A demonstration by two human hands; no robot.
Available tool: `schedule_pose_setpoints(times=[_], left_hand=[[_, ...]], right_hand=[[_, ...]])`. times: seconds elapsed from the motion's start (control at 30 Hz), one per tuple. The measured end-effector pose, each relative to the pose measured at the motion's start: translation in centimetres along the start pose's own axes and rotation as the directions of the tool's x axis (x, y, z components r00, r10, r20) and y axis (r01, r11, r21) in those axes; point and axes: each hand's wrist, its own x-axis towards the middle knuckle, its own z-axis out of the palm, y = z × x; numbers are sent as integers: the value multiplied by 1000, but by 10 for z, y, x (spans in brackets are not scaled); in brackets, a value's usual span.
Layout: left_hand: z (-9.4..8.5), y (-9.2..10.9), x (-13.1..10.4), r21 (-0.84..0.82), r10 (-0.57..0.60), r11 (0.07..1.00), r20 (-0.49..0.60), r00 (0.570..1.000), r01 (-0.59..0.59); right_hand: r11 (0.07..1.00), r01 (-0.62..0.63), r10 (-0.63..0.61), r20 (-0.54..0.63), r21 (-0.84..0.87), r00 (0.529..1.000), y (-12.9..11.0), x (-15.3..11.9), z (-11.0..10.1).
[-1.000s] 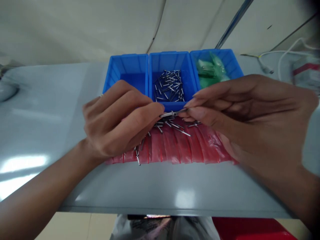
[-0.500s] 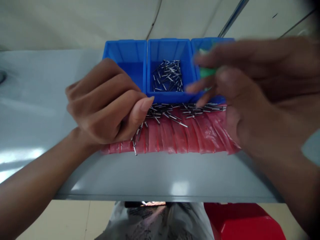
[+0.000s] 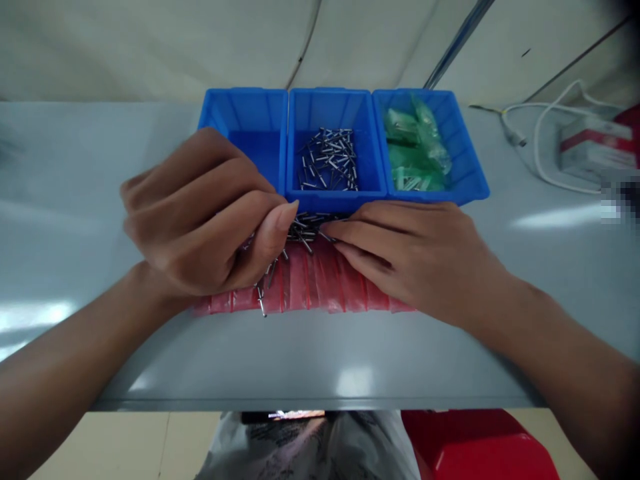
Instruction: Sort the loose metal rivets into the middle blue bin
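Picking at loose rivets point(image 3: 303, 230), looks like: our left hand point(image 3: 205, 220) is curled closed, our right hand point(image 3: 415, 257) is at them, can't tell if gripping. Next probably needs one clean pinch.

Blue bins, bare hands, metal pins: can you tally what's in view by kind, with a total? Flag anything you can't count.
Blue bins: 3
Bare hands, left hand and right hand: 2
Metal pins: too tangled and partly hidden to count
Total, pins left out: 5
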Motion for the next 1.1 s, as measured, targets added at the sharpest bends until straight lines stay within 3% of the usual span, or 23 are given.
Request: schedule_pose_setpoints(times=[0.1,0.17,0.27,0.33,0.4,0.47,0.57,0.87,1.1], left_hand=[[0,-1,0,-6,0,1000,3,1000,0],[0,-1,0,-14,13,1000,-6,1000,-13],[-2,-1,2,-14,54,998,16,998,-53],[-3,0,3,-15,62,998,60,996,-61],[-4,2,5,-26,52,998,99,994,-50],[-4,4,5,-31,27,999,115,993,-23],[-2,5,5,-21,42,999,112,993,-40],[-1,7,9,2,46,999,65,997,-46],[3,10,11,-79,-66,994,44,997,69]], right_hand=[[982,77,-78,4,-171,997,-1,5,-6],[990,39,-47,-55,-133,997,-2,9,-11],[996,-55,64,-139,69,988,-7,13,-18],[949,-168,222,-185,266,958,-11,15,-20],[835,-248,387,-203,492,900,-16,17,-20],[707,-245,481,-196,664,855,-19,20,-18],[600,-244,539,-159,762,827,-21,23,-15],[526,-204,567,-162,825,807,-19,21,-10],[443,-209,583,-103,872,806,-22,22,-5]])
